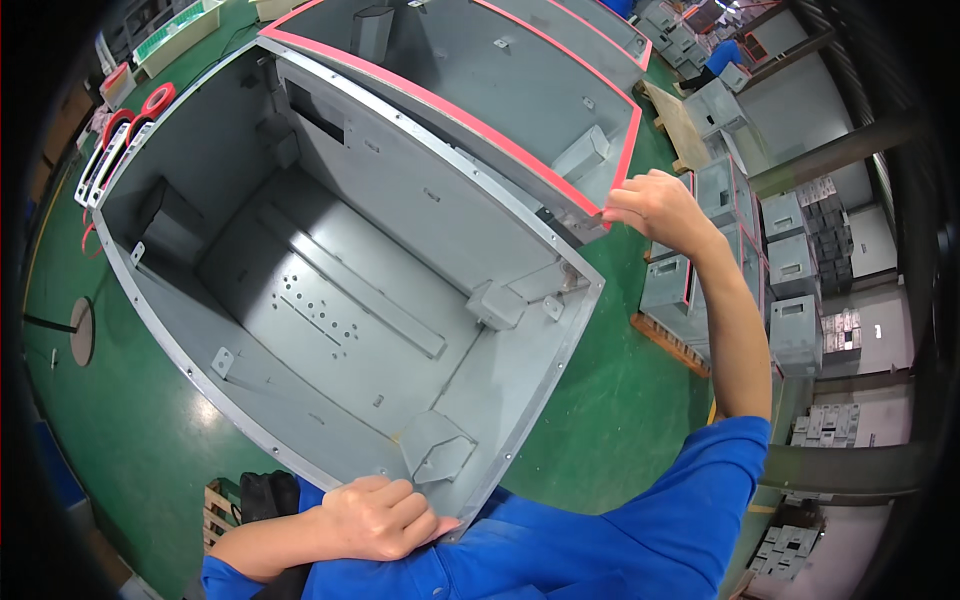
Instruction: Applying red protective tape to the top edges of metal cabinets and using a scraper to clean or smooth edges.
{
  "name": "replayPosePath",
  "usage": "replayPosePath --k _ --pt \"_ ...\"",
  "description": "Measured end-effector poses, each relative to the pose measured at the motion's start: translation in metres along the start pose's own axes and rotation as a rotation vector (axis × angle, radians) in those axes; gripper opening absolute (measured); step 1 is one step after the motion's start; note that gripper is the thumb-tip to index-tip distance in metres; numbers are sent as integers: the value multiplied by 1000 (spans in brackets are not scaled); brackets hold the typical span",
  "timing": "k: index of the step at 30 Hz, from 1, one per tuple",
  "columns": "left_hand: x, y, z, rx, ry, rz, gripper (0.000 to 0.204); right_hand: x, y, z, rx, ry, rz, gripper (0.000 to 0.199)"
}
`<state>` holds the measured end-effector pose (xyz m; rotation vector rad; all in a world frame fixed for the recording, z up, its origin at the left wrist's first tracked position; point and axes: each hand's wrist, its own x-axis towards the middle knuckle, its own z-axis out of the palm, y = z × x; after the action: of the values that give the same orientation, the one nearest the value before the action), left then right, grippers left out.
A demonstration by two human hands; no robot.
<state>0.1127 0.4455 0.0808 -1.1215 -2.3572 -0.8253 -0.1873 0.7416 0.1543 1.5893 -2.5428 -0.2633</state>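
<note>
A large open grey metal box (pixel 325 270) lies before me, its bare rim dotted with small holes. My left hand (pixel 375 518) is closed at the near corner of that rim. A reddish bit shows at its fingertips, too small to make out. Farther off stands a second grey box (pixel 465 60), its rim lined with red tape (pixel 633 140). My right hand (pixel 660 210) is raised to this box's near right corner, its fingers pinched on the tape there. Inside the first box are brackets, a long rail and a patch of round holes.
Red tape rolls (pixel 158 98) and white-and-black handles hang on the box's far left edge. Several grey boxes (pixel 690 290) stand on a wooden pallet (pixel 670 343) at right. A round-based stand (pixel 82 330) is on the green floor at left. A person in blue (pixel 722 58) is far back.
</note>
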Motion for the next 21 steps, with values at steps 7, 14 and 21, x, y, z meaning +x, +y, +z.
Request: replayPosePath --k 7,14,21 --pt "0 0 0 4 0 3 44 -11 5 8 71 47 -20 19" --pt "1 -1 0 -7 -10 13 45 -7 3 9 85 68 -25 20" --pt "0 0 0 -6 -9 15 46 4 -2 5 -22 10 -32 22"
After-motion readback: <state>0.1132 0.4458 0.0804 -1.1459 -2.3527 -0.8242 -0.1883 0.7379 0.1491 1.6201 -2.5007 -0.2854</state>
